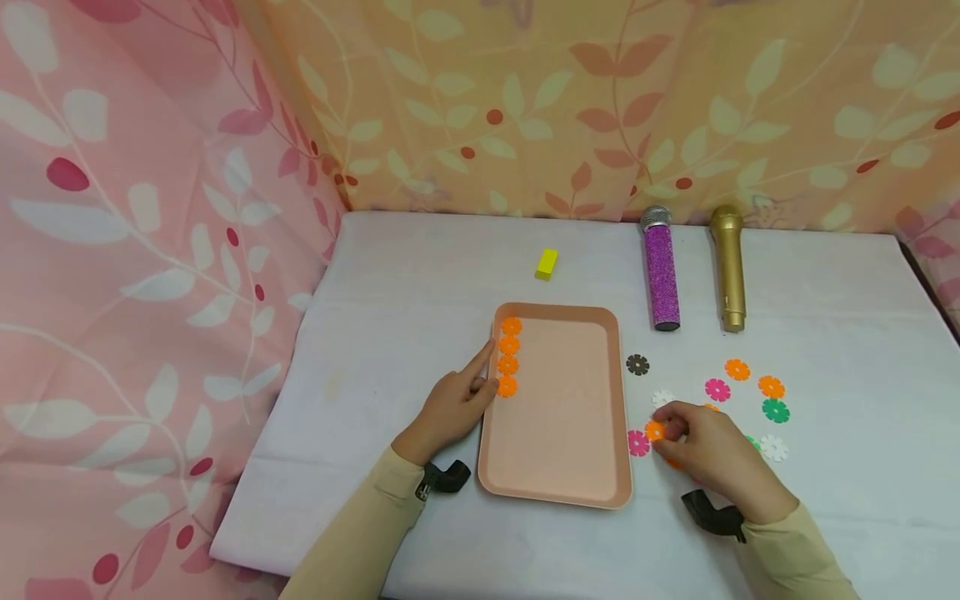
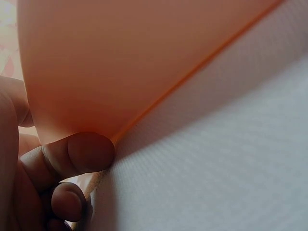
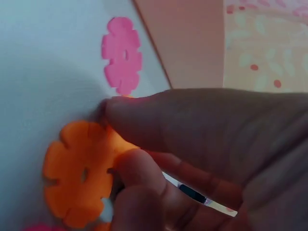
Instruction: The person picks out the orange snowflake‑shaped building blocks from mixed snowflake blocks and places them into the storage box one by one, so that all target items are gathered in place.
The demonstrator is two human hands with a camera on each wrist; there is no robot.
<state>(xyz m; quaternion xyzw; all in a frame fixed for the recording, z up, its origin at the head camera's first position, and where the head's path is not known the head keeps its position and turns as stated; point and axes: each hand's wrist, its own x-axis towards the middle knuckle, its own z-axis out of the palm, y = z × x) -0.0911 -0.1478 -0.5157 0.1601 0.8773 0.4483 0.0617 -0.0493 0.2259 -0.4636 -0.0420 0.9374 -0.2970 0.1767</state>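
Apparent step: pickup. Right hand [image 1: 712, 452]: fingers clamped on orange disc [image 1: 655, 430], between tray [image 1: 564, 408] and right edge of worktop [image 1: 847, 325]. Left hand [image 1: 450, 410]: thumb and index apart, touching tray's left rim. Next move likely requires clear lift.

Peach on the tray [image 1: 556, 433], orange on the inner discs [image 1: 507, 365]. Pink, green, white, dark grey and more orange on the loose discs [image 1: 717, 389]. White on the tabletop [image 1: 420, 333], yellow on the block [image 1: 547, 264]. Purple glitter on one microphone [image 1: 663, 275], gold on the other [image 1: 731, 271]. Leafy prints over pink and yellow curtains [image 1: 480, 100].
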